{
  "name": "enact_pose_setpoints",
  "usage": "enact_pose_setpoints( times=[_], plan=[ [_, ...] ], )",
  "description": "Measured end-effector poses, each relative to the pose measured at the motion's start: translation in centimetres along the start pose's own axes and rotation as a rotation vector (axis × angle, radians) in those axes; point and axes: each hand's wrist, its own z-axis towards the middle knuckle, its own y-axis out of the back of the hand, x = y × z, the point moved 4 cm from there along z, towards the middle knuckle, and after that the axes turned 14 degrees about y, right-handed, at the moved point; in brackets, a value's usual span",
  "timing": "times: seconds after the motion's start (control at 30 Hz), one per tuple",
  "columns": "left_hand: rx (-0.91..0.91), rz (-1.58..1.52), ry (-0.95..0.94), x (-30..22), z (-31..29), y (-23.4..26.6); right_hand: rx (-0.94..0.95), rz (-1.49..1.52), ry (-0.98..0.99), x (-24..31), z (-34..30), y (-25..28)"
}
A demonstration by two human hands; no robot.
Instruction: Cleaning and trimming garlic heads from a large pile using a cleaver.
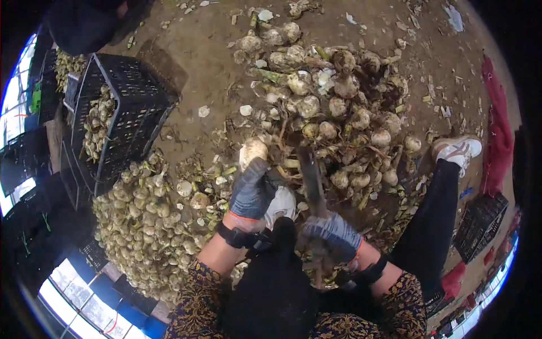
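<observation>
My left hand (252, 189), in a grey glove, is closed around a pale garlic bulb (254, 151). Gripped in my gloved right hand (334, 233) is a dark, long, flat-bladed tool (310, 178), which points away from me just right of the bulb. Its exact kind is not clear. Beyond both hands lies a loose heap of soil-stained garlic bulbs with stems (327, 133). Nearer and to the left spreads a large pile of trimmed garlic bulbs (144, 226). A white shoe (280, 202) shows between my hands.
A black plastic crate (127, 104) with garlic inside stands at the left. Beside it, a person in dark clothing (84, 25) is partly in view. At the right are my outstretched leg with a white shoe (458, 151), red netting (497, 130) and another black crate (480, 226). Scraps litter the brown ground.
</observation>
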Motion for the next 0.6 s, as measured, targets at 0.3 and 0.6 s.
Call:
enact_pose_setpoints(
  times=[0.3,0.6],
  plan=[
    [0.174,0.034,0.077,0.7,-1.4,-2.3,0.014,0.334,-0.251,-0.6,0.7,-1.5],
    [-0.51,0.374,-0.149,-14.0,-11.6,17.0,0.048,0.036,0.062,-4.0,2.9,4.8]
  ],
)
